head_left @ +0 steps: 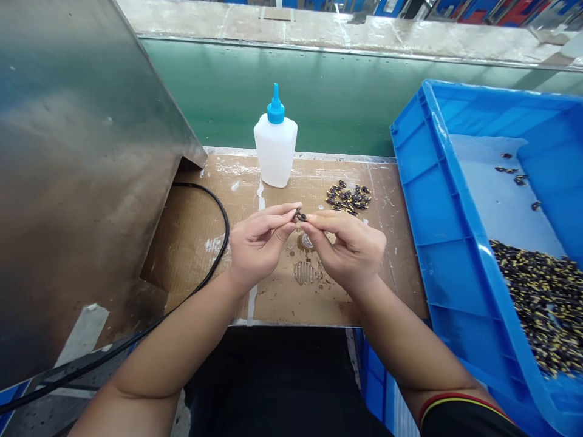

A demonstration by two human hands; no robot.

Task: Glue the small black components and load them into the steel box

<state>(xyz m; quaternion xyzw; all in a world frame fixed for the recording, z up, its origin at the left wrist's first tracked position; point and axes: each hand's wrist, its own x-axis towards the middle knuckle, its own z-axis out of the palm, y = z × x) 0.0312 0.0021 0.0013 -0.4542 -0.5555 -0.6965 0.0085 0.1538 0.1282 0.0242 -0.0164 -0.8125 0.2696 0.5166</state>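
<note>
My left hand (259,243) and my right hand (348,246) meet over the middle of the cardboard-covered bench. Between their fingertips are small dark parts (299,215), pinched by thumb and forefinger on both sides; whether it is one piece or two touching, I cannot tell. A loose pile of small black-and-yellow parts (348,198) lies just beyond my right hand. Behind my hands stands a white squeeze bottle (276,152) with a blue nozzle cap, upright. Under my hands a small clear round object (306,241) is partly hidden, with a wet-looking ribbed round mark (304,273) nearer me.
At right a blue crate (449,243) holds many black-and-yellow parts. A large metal housing (86,152) fills the left side. A black cable (223,221) curves across the cardboard (382,273). Past the bench runs a green belt-like surface (341,103).
</note>
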